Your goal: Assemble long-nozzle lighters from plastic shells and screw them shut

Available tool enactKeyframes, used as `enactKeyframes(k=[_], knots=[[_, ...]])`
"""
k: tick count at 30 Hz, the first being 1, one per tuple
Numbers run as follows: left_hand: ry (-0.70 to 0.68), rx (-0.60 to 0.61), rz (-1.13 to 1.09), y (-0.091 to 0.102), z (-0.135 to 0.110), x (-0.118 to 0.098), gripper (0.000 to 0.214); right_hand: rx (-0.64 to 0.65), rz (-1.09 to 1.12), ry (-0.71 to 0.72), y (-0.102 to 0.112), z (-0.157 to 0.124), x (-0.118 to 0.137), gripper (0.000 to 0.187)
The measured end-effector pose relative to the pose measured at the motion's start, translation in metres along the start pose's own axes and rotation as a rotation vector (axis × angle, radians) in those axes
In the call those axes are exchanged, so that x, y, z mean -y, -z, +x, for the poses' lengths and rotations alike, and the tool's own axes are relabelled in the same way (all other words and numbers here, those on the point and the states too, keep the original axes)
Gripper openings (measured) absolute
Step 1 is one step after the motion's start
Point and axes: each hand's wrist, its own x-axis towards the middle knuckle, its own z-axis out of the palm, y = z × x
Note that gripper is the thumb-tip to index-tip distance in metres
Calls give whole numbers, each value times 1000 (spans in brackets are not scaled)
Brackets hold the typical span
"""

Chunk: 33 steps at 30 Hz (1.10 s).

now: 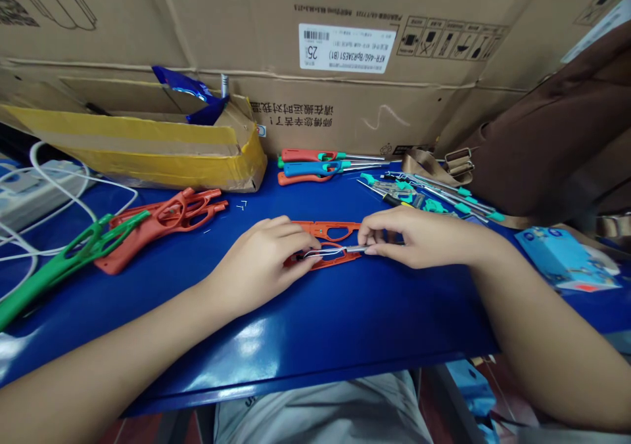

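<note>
Two orange lighter casing halves (336, 233) lie lengthwise on the blue table, one behind the other, inner sides up. My left hand (269, 253) is closed at the left end of the nearer half, thumb and fingers at thin white wires (323, 252); what sits under its fingertips is hidden. My right hand (409, 237) pinches a slim metal lighter tube (355, 249) at the right end of that half. The wires run between the two hands over the trigger opening.
Assembled lighters (315, 167) rest by the cardboard wall. Loose metal tubes with green parts (438, 194) and a screwdriver (384, 191) lie at the right, beside a blue packet (566, 257). Orange casings (162, 224), a green casing (64, 266), a yellow-taped box (187, 161) and white cables (46, 175) stand left.
</note>
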Motion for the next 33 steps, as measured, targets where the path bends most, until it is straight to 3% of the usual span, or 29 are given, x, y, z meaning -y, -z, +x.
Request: enactKeyframes(k=[4, 16, 24, 33], knots=[[-6, 33, 27, 0, 0, 1, 12, 33, -44, -41, -1, 1, -7, 5], [95, 103, -2, -2, -2, 0, 15, -13, -242, 7, -3, 2, -5, 10], [100, 167, 29, 2, -1, -4, 35, -17, -245, 49, -7, 6, -3, 11], [97, 169, 27, -1, -2, -5, 29, -32, -245, 94, -9, 7, -4, 12]])
